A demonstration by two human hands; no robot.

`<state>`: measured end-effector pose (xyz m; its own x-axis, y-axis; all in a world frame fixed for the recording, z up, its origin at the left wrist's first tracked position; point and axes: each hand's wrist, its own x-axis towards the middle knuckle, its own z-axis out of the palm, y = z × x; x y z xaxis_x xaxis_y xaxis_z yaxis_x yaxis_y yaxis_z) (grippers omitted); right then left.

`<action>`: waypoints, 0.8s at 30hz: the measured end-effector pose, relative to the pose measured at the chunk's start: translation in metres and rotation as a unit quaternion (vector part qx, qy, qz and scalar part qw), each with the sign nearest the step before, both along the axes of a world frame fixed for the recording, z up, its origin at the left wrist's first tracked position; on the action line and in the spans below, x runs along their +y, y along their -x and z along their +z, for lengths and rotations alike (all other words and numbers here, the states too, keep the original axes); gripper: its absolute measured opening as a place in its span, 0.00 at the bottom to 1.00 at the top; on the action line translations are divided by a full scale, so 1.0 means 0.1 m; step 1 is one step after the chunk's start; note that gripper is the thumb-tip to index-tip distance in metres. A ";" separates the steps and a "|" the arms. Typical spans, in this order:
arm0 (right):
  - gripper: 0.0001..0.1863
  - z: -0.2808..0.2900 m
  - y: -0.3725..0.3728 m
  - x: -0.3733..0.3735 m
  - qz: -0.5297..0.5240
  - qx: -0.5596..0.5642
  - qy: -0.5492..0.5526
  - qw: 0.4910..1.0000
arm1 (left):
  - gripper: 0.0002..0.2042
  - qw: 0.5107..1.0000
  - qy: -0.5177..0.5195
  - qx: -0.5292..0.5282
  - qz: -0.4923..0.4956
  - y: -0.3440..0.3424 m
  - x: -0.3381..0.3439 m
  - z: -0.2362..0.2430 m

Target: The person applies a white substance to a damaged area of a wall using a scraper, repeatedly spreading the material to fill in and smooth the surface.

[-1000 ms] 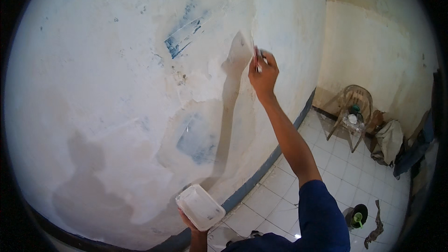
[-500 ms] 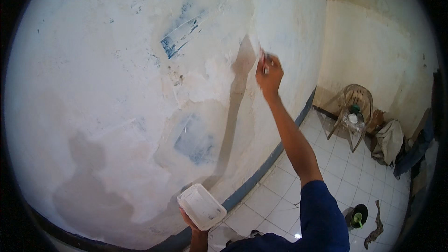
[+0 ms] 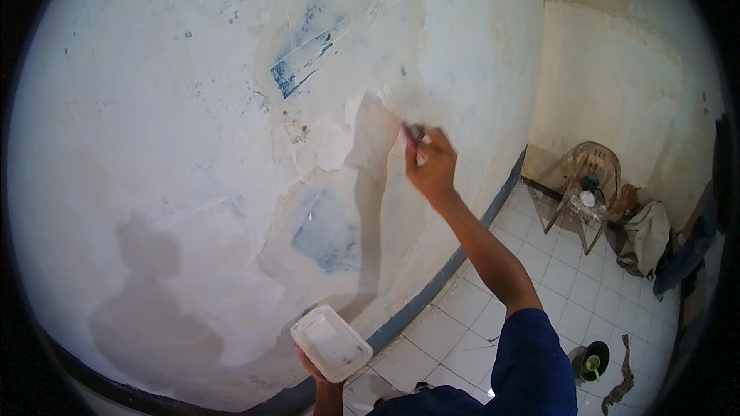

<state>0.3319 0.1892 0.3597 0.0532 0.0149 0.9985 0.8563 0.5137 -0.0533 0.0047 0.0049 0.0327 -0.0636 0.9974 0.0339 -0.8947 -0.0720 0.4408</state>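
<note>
Patchy white wall (image 3: 154, 146) takes up most of my view, and a tiled floor (image 3: 462, 308) lies to the right of the tub. Nearest to me, the left hand (image 3: 308, 364) grasps the white tub (image 3: 347, 330) by its left side; pale residue is visible inside. Up and to the right of the tub, the right hand (image 3: 433, 163) is clenched around a thin flat tool (image 3: 406, 132). Blur at the tip prevents me from confirming contact with the wall.

I judge the step in hand to be a stroke of the tool over the pale coating. In my assessment, the next move calls for a shallow angle, even pressure and a level tub.

Edges: a blue-grey strip (image 3: 416, 308) at the wall's foot passes beside the tub and would limit low strokes. Above the tub are a lower blue patch (image 3: 327, 243) and, higher, a streaked blue patch (image 3: 285, 81). I find ample room to swing above and left of the tub. Well to its right stands a dark bucket (image 3: 603, 350). Farthest off, up and right of the tub, are a chair (image 3: 597, 158) and a pale cloth (image 3: 644, 235), both clear of the arm.
</note>
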 end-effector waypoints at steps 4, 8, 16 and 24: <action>0.08 0.32 -0.28 0.37 -0.061 0.064 -0.047 0.995 | 0.39 0.999 0.001 0.023 -0.036 -0.07 -0.05 0.09; 0.09 -0.23 0.02 0.56 -0.122 0.004 0.035 0.992 | 0.42 0.997 -0.023 -0.046 -0.053 -0.16 -0.01 0.18; 0.11 -0.41 -0.27 0.29 -0.103 0.099 0.017 0.990 | 0.40 0.998 -0.020 0.053 -0.015 -0.13 -0.04 0.22; 0.10 0.76 -0.73 0.71 -0.065 0.043 -0.031 0.996 | 0.42 1.000 -0.004 0.000 -0.018 -0.22 0.01 0.19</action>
<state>0.4048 0.2597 0.4359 0.1353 -0.0603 0.9890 0.9100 0.4025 -0.1000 0.0267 0.0062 0.0520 -0.0267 0.9988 0.0413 -0.8966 -0.0422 0.4408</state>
